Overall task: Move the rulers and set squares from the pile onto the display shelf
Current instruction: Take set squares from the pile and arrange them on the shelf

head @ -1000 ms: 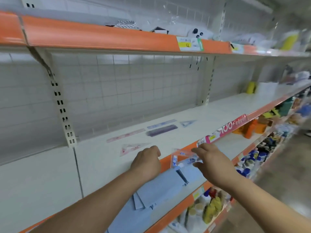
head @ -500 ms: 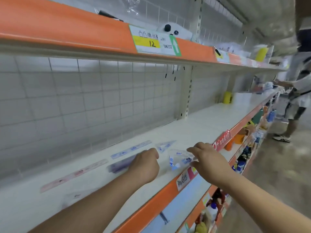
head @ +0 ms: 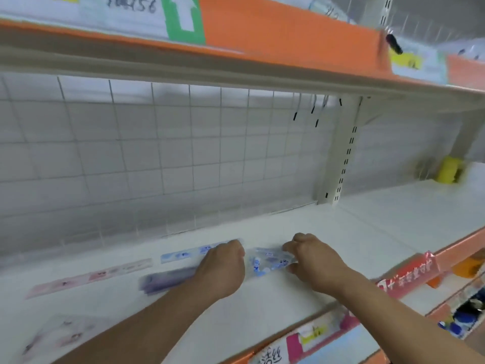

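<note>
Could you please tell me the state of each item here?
Clear blue-printed plastic packet: held at the white shelf.
Right hand: grips its right end.
Left hand: curled at its left edge, grip unclear.
Blue plastic ruler: lying flat.
Purple plastic ruler: lying flat.
Pink plastic ruler: lying flat.

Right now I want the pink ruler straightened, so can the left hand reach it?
Probably yes: the pink ruler lies bare on the shelf left of the left hand, though that hand seems to grip the packet and must let go first.

Upper shelf label (head: 126,11): "756"
</note>
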Tool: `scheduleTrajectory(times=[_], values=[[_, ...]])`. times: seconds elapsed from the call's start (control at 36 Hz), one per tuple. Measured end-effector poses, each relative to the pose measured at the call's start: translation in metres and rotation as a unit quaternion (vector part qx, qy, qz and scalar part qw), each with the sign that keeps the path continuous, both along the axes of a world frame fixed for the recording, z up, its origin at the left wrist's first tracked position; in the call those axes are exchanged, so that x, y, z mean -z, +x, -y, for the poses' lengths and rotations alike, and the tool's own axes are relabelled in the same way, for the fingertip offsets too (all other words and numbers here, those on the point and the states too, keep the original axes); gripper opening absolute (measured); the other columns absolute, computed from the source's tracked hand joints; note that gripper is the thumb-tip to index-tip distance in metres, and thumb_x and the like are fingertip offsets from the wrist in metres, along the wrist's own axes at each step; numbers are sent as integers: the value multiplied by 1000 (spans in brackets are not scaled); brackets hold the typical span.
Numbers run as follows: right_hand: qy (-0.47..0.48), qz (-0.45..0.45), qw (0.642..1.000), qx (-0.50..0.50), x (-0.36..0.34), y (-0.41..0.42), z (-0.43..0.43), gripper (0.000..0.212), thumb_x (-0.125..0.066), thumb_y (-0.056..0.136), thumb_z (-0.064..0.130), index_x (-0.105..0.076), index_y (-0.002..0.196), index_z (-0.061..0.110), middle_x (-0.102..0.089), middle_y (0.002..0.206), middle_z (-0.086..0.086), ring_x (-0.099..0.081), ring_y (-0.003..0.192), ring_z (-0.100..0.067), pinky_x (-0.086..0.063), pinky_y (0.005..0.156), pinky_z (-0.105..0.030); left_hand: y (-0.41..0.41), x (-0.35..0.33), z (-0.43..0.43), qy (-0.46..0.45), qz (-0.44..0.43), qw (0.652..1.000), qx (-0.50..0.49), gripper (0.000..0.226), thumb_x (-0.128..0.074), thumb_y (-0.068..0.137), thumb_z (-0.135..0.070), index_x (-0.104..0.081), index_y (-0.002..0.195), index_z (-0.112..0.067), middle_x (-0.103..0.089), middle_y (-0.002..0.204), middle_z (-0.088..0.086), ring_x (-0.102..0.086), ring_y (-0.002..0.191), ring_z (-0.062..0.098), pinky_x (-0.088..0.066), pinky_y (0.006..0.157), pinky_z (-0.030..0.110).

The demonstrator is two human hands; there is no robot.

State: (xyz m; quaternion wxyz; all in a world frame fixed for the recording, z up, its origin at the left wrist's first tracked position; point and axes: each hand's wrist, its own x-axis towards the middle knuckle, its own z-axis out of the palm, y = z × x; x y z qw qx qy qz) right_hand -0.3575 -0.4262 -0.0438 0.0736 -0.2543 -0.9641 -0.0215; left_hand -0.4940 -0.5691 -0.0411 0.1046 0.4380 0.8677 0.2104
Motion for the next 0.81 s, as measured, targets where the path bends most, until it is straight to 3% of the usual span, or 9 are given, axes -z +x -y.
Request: scheduleTrajectory(times=[0.11, 0.22, 0.36, 0.53, 0.67, 0.81], values=[[-15, 27, 998, -54, 1, -12, -38, 30, -54, 86, 22, -58, 116, 18, -52, 112, -3, -49, 109, -21, -42, 74, -27, 6, 3, -19, 10, 4, 998, -63, 24, -33, 98, -14, -52, 110, -19, -59, 112, 0, -52, 90, 15, -39, 71, 24], [-34, 41, 993, -104, 2, -26, -64, 32, -55, 85, 26, -60, 116, 19, -53, 114, -3, -49, 112, -21, -43, 80, -27, 14, 5, -29, -1, -1, 994, -113, 25, -33, 98, -15, -55, 110, -14, -63, 109, 3, -59, 97, 20, -46, 80, 30], [-71, 44, 982, -167, 9, -43, -79, 31, -58, 82, 31, -63, 112, 22, -54, 107, -3, -50, 107, -21, -38, 74, -24, 25, 8, -33, -16, 12, 984, -175, 26, -34, 97, -16, -55, 111, -13, -63, 112, 5, -59, 103, 22, -47, 85, 30], [-115, 49, 970, -208, 13, -56, -85, 41, -65, 83, 35, -59, 122, 22, -50, 106, -1, -47, 113, -20, -40, 89, -29, 29, 9, -33, -6, 25, 974, -227, 22, -38, 97, -20, -55, 110, -16, -62, 112, 2, -58, 104, 21, -47, 84, 29], [-140, 35, 962, -233, 17, -60, -91, 40, -66, 81, 36, -61, 117, 20, -43, 96, 5, -42, 95, -12, -39, 83, -27, 29, 13, -34, -5, 18, 970, -242, 23, -42, 95, -19, -55, 113, -15, -63, 113, 3, -59, 105, 21, -46, 87, 28], [-146, 34, 959, -242, 20, -60, -96, 38, -66, 80, 37, -62, 114, 21, -44, 95, 5, -40, 92, -10, -39, 85, -27, 29, 18, -36, -18, 30, 968, -249, 24, -43, 94, -21, -56, 114, -17, -62, 115, 2, -58, 106, 20, -48, 90, 29]])
